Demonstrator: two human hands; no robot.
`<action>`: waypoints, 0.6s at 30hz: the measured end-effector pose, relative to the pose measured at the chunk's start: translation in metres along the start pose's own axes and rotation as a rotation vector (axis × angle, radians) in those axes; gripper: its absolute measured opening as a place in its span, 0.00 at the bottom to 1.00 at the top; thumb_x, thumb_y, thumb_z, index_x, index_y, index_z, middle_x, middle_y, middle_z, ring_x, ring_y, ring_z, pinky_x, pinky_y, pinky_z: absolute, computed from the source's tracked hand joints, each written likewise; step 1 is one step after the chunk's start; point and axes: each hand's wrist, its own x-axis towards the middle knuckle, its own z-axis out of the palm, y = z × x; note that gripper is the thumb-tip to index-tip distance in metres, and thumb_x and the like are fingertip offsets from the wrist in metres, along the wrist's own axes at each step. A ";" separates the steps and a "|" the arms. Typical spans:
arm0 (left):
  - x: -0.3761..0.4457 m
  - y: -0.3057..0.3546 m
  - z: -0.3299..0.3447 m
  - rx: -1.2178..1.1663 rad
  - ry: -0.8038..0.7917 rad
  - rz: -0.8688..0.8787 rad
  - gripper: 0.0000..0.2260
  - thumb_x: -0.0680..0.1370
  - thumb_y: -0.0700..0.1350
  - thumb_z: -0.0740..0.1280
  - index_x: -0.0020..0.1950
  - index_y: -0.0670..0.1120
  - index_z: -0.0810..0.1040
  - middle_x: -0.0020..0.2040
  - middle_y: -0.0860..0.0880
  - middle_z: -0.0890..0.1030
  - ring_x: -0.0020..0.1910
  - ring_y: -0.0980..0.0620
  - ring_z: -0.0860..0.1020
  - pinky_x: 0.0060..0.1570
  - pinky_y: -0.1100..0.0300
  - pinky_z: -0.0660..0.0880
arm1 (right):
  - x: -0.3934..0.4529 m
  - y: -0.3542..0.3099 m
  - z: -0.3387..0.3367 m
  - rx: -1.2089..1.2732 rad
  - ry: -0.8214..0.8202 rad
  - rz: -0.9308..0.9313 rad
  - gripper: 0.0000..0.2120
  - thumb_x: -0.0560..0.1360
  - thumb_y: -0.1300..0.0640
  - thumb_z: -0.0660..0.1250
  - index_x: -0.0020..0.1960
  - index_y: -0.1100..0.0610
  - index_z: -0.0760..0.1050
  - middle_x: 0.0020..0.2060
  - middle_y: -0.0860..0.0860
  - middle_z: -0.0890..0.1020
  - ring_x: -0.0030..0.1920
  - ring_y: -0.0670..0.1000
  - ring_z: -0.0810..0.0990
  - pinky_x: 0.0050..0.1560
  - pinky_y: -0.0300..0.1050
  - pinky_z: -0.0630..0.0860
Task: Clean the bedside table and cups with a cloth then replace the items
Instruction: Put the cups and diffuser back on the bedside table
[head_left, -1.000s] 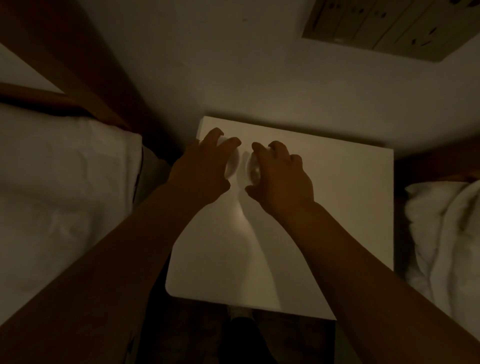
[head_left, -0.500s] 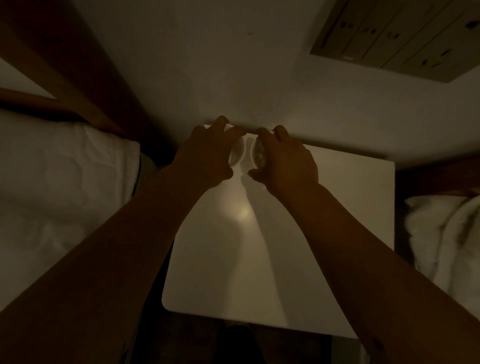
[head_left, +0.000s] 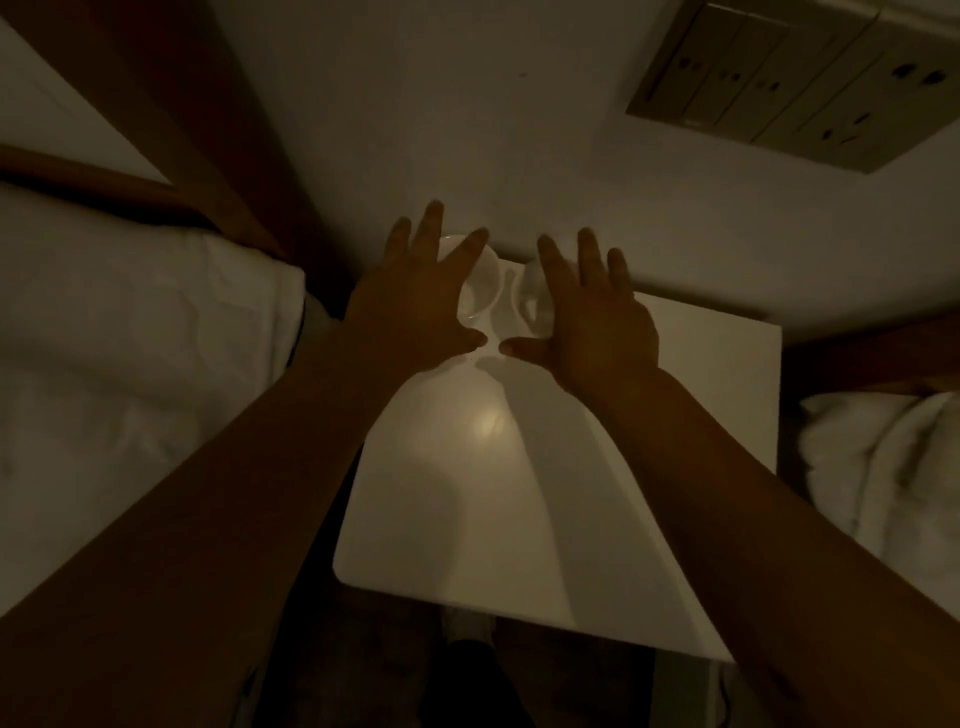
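Observation:
Two clear glass cups stand side by side at the back edge of the white bedside table (head_left: 519, 509), against the wall. My left hand (head_left: 415, 306) hovers over the left cup (head_left: 480, 283) with its fingers spread and nothing gripped. Over the right cup (head_left: 527, 299) is my right hand (head_left: 592, 322), fingers likewise apart. Both cups are partly hidden by the hands. No cloth is in view.
A bed with white bedding (head_left: 130, 364) and a wooden headboard (head_left: 208, 130) lies close on the left. Another white duvet (head_left: 883, 478) is on the right. A panel of wall sockets (head_left: 810, 78) sits on the wall above. The room is dim.
Both hands carried the cups back to the wall edge of the table, then opened their fingers and let go of them.

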 end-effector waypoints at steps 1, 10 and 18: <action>-0.007 -0.003 -0.003 -0.021 0.005 -0.026 0.47 0.68 0.61 0.74 0.77 0.58 0.47 0.79 0.45 0.43 0.76 0.37 0.44 0.68 0.33 0.59 | -0.005 -0.001 -0.002 -0.022 0.018 -0.014 0.53 0.62 0.30 0.70 0.76 0.42 0.43 0.78 0.52 0.45 0.76 0.62 0.44 0.65 0.70 0.62; -0.114 -0.074 -0.032 -0.219 0.120 -0.379 0.41 0.72 0.64 0.66 0.78 0.58 0.47 0.79 0.48 0.45 0.77 0.43 0.46 0.70 0.39 0.57 | -0.039 -0.110 -0.012 -0.015 0.151 -0.425 0.41 0.69 0.40 0.72 0.75 0.52 0.60 0.76 0.59 0.56 0.76 0.62 0.47 0.71 0.61 0.55; -0.263 -0.159 -0.026 -0.283 0.243 -0.737 0.39 0.73 0.67 0.62 0.78 0.56 0.49 0.79 0.50 0.49 0.77 0.46 0.51 0.69 0.42 0.58 | -0.086 -0.271 0.044 -0.036 -0.061 -0.776 0.39 0.72 0.41 0.69 0.76 0.50 0.55 0.77 0.56 0.54 0.77 0.59 0.46 0.72 0.59 0.54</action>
